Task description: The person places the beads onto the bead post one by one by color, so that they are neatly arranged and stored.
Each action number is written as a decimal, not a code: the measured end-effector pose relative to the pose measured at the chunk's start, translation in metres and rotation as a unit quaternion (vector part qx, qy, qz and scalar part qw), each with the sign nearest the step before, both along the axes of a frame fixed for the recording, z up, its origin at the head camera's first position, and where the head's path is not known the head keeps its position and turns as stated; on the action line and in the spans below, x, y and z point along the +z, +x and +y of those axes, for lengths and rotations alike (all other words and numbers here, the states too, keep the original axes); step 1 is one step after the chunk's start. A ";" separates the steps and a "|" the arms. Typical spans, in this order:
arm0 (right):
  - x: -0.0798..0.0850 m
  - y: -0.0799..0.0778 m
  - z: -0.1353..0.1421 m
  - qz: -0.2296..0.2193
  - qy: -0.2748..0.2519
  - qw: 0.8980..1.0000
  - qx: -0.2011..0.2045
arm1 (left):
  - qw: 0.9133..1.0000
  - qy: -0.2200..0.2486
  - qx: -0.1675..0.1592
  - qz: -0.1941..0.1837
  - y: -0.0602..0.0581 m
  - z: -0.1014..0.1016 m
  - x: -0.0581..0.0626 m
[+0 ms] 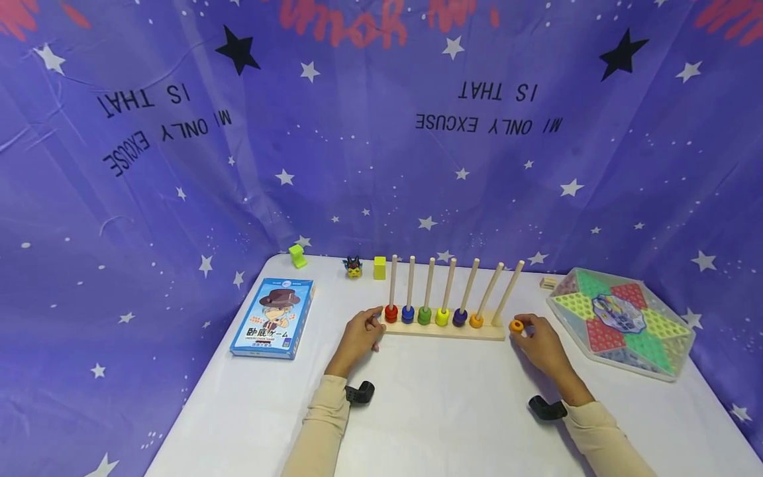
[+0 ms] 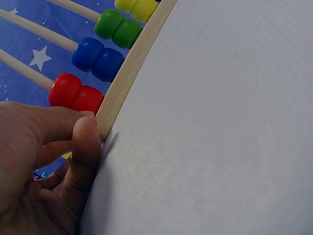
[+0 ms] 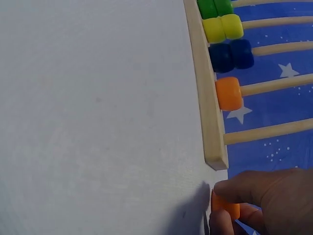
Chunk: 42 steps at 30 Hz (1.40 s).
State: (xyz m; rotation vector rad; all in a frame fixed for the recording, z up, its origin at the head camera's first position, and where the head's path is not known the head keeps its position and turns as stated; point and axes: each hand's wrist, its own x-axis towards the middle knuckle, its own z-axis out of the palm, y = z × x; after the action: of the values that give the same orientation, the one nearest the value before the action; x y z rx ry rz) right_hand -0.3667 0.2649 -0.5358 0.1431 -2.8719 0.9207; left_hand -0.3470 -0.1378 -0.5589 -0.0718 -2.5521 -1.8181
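A wooden peg rack (image 1: 444, 330) has upright dowels along a narrow base. Paired beads sit low on its pegs: red beads (image 2: 76, 94), blue beads (image 2: 99, 59), green beads (image 2: 118, 29), yellow beads (image 3: 223, 28) and dark blue beads (image 3: 232, 56). One orange bead (image 3: 229, 93) is alone on its peg, and the rightmost peg (image 3: 269, 131) is bare. My left hand (image 1: 360, 339) pinches the base's left end between thumb and fingers. Just off the right end, my right hand (image 1: 541, 343) holds another orange bead (image 1: 516, 326) between thumb and fingertips.
A blue game box (image 1: 273, 319) lies at the left. Behind the rack stand a green block (image 1: 297, 256), a small figure (image 1: 353, 267) and a yellow block (image 1: 379, 267). At the right are a Chinese checkers box (image 1: 622, 321) and a small wooden piece (image 1: 548, 283).
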 end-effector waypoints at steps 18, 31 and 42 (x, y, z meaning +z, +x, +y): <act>0.147 0.002 -0.012 0.120 -0.022 0.992 -0.010 | 1.000 -0.002 0.008 0.019 -0.001 -0.002 0.004; 0.198 0.019 -0.052 0.106 -0.018 0.993 0.051 | 1.000 -0.002 0.003 0.009 0.000 0.002 0.000; 0.185 0.011 -0.068 0.098 -0.013 0.991 0.093 | 1.000 -0.006 0.003 0.007 0.001 0.001 -0.001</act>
State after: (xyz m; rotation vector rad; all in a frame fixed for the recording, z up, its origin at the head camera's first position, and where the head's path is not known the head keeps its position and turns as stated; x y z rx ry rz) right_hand -0.3554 0.1971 -0.3510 0.4792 -2.6975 0.9185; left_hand -0.3459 -0.1364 -0.5604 -0.0758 -2.5520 -1.7929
